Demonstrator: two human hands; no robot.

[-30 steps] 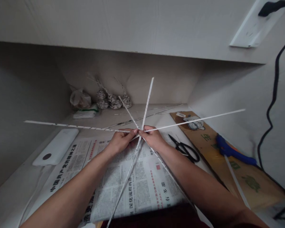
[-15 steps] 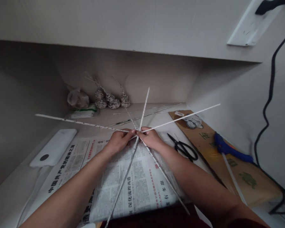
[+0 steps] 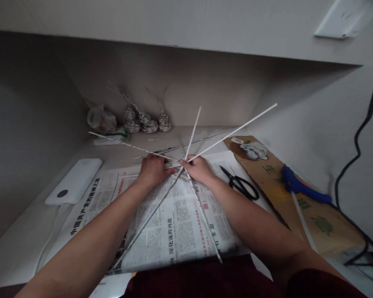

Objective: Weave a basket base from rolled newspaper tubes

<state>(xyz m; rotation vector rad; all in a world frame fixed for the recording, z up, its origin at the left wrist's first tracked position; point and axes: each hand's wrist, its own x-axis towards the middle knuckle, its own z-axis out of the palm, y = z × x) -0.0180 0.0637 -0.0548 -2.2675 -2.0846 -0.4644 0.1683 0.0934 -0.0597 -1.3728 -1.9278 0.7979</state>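
Several thin rolled-paper sticks (image 3: 233, 133), white with dark printed flecks, cross in a star shape above the newspaper. My right hand (image 3: 199, 167) pinches them at the crossing between thumb and fingers. Just left of the crossing, my left hand (image 3: 154, 169) has its thumb and fingers around a short pale length of a paper stick (image 3: 171, 165). Another stick (image 3: 127, 143) passes over its fingers toward the upper left. Two long ends slant down toward my body, and two point up and away. My left fingertips are partly hidden.
Newspaper (image 3: 155, 223) covers the tabletop. Black scissors (image 3: 240, 184) lie right of my right hand. A blue glue gun (image 3: 304, 188) rests on cardboard (image 3: 298, 215). A white power bank (image 3: 74, 182) is at left. Woven gourd shapes (image 3: 149, 124) and a plastic bag (image 3: 101, 119) stand behind, under a low overhang (image 3: 174, 25).
My left hand has moved a little left, away from the crossing. The sticks have shifted: the right one points more steeply upward and the left one slopes more. The view has shifted slightly.
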